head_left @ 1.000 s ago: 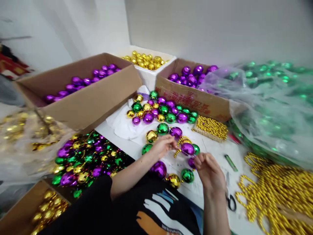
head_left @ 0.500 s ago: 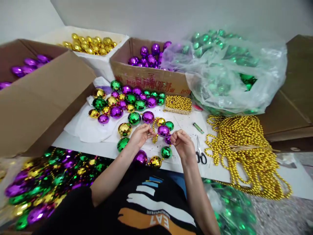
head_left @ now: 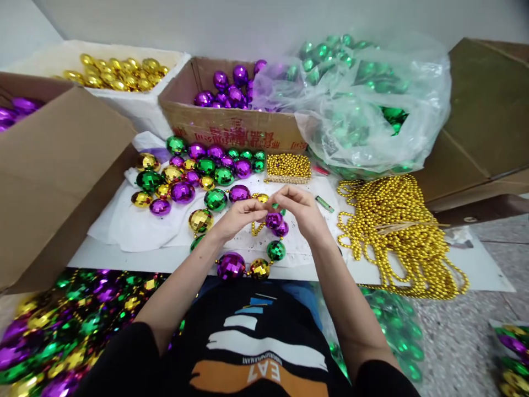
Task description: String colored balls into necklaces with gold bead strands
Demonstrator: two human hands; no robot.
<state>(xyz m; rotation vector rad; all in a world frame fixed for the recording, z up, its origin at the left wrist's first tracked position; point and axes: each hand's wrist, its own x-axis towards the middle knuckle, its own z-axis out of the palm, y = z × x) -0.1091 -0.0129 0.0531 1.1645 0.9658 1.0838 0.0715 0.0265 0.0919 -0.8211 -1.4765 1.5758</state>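
Note:
My left hand and my right hand meet fingertip to fingertip above the table, both pinched closed. A thin cord runs at their fingers, largely hidden by them now. Under the hands lies a ring-shaped string of large faceted beads, with a purple bead, a gold bead and a green bead along its near side. Just below the left fingers hangs a short strand of small gold beads. Part of the ring is covered by my left hand.
Loose faceted beads lie at left beside a tray of small gold beads. A green lighter-like item and gold bead strands are to the right. Behind stand a cardboard box of purple balls and a plastic bag of green ones.
My hands have come together from slightly apart, and the cord stretched between them is mostly out of sight. The view has shifted, and my right forearm now hides the scissors.

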